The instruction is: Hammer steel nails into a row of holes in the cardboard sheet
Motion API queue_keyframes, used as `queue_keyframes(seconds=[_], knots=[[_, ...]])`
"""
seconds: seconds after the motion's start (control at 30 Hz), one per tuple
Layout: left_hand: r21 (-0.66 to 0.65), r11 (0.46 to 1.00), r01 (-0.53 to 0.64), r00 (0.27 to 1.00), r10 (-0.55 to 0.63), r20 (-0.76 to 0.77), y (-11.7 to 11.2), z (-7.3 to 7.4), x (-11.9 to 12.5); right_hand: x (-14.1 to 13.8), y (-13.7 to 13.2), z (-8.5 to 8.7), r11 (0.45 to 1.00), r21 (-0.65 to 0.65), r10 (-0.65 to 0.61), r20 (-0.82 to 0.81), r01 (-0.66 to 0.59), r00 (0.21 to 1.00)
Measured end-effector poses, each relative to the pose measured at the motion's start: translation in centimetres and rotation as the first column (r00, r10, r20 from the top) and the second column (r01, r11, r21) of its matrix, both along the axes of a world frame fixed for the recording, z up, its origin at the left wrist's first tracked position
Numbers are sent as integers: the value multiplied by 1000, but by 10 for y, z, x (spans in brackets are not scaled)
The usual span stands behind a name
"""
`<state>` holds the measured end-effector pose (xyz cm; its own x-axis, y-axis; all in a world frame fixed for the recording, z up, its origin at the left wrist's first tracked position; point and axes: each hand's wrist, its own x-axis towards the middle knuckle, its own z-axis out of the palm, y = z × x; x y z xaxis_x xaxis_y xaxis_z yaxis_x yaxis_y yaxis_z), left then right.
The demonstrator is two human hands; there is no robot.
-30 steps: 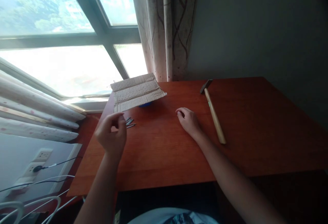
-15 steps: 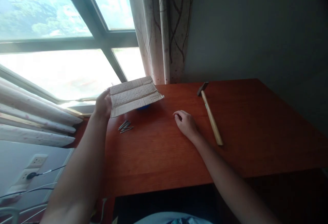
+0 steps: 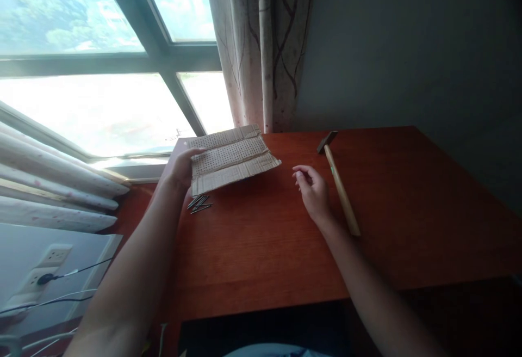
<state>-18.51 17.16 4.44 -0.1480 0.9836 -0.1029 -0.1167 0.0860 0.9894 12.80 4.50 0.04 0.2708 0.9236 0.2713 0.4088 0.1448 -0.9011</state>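
Note:
My left hand (image 3: 182, 169) grips the left edge of a creased sheet of cardboard (image 3: 230, 155), its thumb on top. The sheet has rows of small dots or holes and is tilted above the table. Just below its near left corner lies a small pile of nails (image 3: 199, 203). My right hand (image 3: 312, 191) hovers over the table right of the cardboard, fingers loosely bent and apart, with nothing seen in it. Beside that hand, a hammer (image 3: 340, 188) with a wooden handle rests on the table, its head pointing away from me.
The reddish-brown wooden table (image 3: 253, 259) runs to the dark wall. A window (image 3: 101, 112) and curtains (image 3: 261, 47) stand behind and to the left. Wall sockets (image 3: 49, 264) with a plug and cables are at the lower left.
My left hand has moved right with the cardboard, which now hides the blue thing glimpsed beneath it before. My right hand has shifted slightly right and its fingers have loosened.

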Motion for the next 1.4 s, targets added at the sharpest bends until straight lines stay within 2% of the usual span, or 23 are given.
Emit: queue_keyframes(seconds=[0.07,0.1,0.2,0.27,0.37,0.5,0.73,0.83,0.9,1.0,1.1,1.17,1.2,1.27,1.33,1.4], knots=[[-103,991,89,995,-84,45,-7,-1,10,4,-5,19,995,78,-60,-52,64,997],[-153,977,150,987,-139,79,-11,-2,16,6,-7,30,993,109,-47,-36,50,998],[-208,922,327,940,-293,175,-26,-3,35,11,-14,59,983,164,57,131,-78,990],[-200,885,421,898,-376,228,-37,-5,46,13,-18,71,971,162,121,291,-173,949],[-181,848,498,852,-441,281,-53,-9,57,14,-26,76,958,138,159,472,-250,867],[-184,826,533,829,-468,306,-73,-12,67,8,-39,70,955,86,176,609,-285,774],[-160,838,521,833,-458,310,-90,-7,74,-15,-51,62,946,29,209,705,-322,678],[-94,873,479,854,-438,280,-91,-5,68,-19,-50,57,947,21,211,711,-320,670],[-53,916,397,899,-376,222,-93,-5,60,-20,-50,53,949,22,210,702,-315,681],[-28,981,190,978,-187,88,-99,-6,40,-19,-50,48,949,33,210,676,-313,707],[49,999,14,993,-8,-120,-108,-5,15,-19,-50,45,948,47,211,647,-315,733],[125,991,-53,925,96,-366,-115,-5,-1,-18,-50,45,948,53,211,634,-313,744],[168,983,-73,839,151,-522,-118,-5,-8,-18,-50,44,949,54,209,630,-311,748],[241,969,-54,567,229,-791,-123,-6,-20,-19,-50,44,950,56,206,623,-306,754],[229,972,58,304,201,-931,-127,-6,-27,-19,-50,44,952,56,203,618,-300,759],[116,975,189,157,86,-984,-130,-7,-31,-19,-50,44,954,52,202,618,-295,760]])
